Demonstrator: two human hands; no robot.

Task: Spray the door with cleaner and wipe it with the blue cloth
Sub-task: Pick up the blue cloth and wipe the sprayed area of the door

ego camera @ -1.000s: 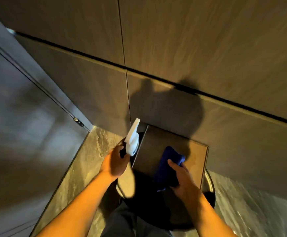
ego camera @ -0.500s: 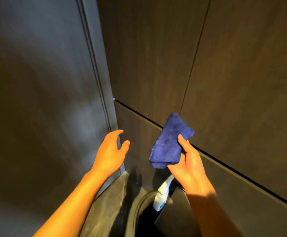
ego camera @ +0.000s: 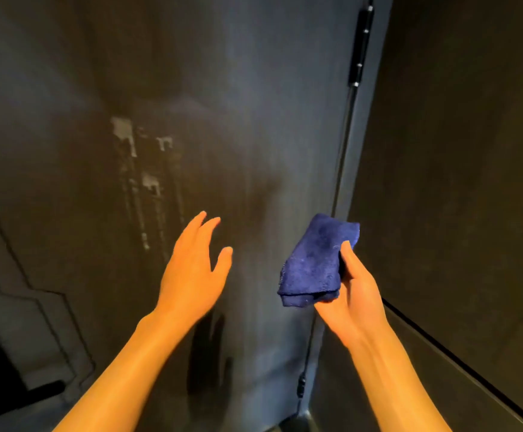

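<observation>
A dark grey door fills the view ahead, with wet streaks of cleaner running down its left-centre. My right hand holds a folded blue cloth up in front of the door's hinge edge, a little short of the surface. My left hand is raised beside it, empty, fingers spread, close to the door below the streaks. The spray bottle is out of sight.
Black hinges run down the door's right edge. A dark wood-panelled wall stands close on the right with a horizontal groove low down. A stepped frame and dark handle sit at the lower left.
The view has swung up from the bin lid to the door. My left hand has let go of the spray bottle and risen empty. My right hand has lifted the cloth.
</observation>
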